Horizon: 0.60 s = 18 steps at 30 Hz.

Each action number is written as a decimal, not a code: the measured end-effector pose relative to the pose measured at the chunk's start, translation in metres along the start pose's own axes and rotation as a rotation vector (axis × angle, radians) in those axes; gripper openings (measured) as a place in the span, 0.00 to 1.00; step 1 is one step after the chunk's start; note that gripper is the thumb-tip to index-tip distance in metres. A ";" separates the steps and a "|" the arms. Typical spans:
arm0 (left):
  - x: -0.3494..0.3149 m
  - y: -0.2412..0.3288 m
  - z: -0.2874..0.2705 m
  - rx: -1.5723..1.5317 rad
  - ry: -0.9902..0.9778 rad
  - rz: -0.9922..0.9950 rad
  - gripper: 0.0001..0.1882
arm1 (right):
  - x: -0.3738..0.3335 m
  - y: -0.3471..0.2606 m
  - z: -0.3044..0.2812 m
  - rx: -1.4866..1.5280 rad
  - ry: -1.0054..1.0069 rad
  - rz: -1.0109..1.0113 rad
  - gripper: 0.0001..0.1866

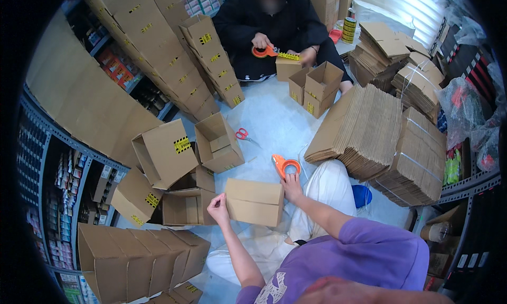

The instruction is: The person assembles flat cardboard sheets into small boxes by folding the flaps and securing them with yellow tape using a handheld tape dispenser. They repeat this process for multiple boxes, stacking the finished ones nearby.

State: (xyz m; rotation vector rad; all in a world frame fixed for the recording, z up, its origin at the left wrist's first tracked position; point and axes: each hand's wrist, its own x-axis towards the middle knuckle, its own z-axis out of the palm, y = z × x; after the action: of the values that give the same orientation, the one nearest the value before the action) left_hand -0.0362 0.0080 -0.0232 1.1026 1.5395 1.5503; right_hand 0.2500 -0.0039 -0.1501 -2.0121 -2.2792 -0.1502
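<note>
A small brown cardboard box point(254, 201) sits in front of me, above my lap. My left hand point(218, 207) grips its left edge. My right hand point(291, 186) rests on the box's upper right corner, fingers touching the orange tape dispenser point(285, 165) that lies on the floor just beyond the box. Whether the right hand holds the dispenser or only touches it is hard to tell.
Open cardboard boxes point(216, 143) lie to my left, red scissors point(242, 134) beyond them. Flat bundled cartons point(369, 130) are stacked at right. Opposite me a person in black point(274, 29) tapes a box with another orange dispenser. Shelving runs along the left wall point(53, 188).
</note>
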 end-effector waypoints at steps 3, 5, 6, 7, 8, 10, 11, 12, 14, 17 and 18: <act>0.003 0.000 -0.003 -0.053 -0.019 -0.123 0.06 | 0.002 0.000 -0.006 0.019 -0.048 0.019 0.16; 0.006 -0.006 -0.011 -0.075 -0.016 -0.185 0.06 | 0.002 -0.006 -0.016 0.062 -0.043 0.021 0.15; 0.007 -0.007 -0.012 -0.086 -0.015 -0.192 0.06 | 0.002 -0.006 -0.018 0.050 -0.056 0.019 0.15; 0.007 -0.009 -0.013 -0.095 -0.013 -0.200 0.06 | 0.002 -0.007 -0.020 0.039 -0.071 0.015 0.15; 0.007 -0.010 -0.014 -0.105 -0.009 -0.207 0.07 | 0.003 -0.008 -0.022 0.028 -0.085 0.011 0.16; 0.008 -0.010 -0.011 -0.111 -0.025 -0.198 0.07 | 0.003 -0.002 -0.011 -0.013 -0.058 0.007 0.16; 0.008 -0.010 -0.008 -0.114 -0.033 -0.193 0.08 | 0.002 0.002 -0.004 -0.034 -0.045 0.004 0.16; 0.008 -0.011 -0.009 -0.113 -0.029 -0.198 0.08 | 0.002 0.001 -0.004 -0.014 -0.036 0.005 0.16; 0.008 -0.012 -0.009 -0.113 -0.022 -0.207 0.08 | 0.000 0.000 -0.004 0.024 -0.016 0.007 0.16; 0.007 -0.013 -0.014 -0.100 -0.012 -0.208 0.07 | -0.001 -0.007 -0.014 0.043 0.014 0.016 0.15; 0.007 -0.011 -0.013 -0.092 -0.011 -0.214 0.07 | -0.001 -0.007 -0.016 0.055 0.002 0.017 0.15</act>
State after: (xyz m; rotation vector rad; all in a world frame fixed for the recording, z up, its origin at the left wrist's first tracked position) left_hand -0.0517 0.0097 -0.0330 0.8637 1.5102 1.4515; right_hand 0.2436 -0.0078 -0.1344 -2.0034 -2.2383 -0.0881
